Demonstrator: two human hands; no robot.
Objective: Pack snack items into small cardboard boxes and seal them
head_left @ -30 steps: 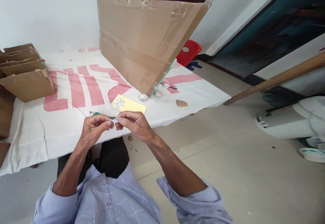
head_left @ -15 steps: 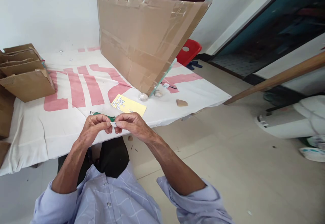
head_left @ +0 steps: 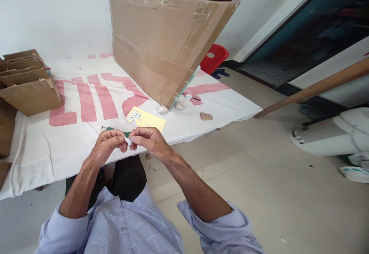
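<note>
Head cam: both hands are just left of centre, below mid-frame, fingertips almost meeting. Left hand and right hand are each pinching a tiny white piece between them, over the near edge of the worktop. Can't make out what it's made of, too small. Right behind the fingers there's a green thing, partly hidden, and a yellow card with little outlined bits on it. Big cardboard sheet stands up top centre, open cardboard box at the left edge.
</note>
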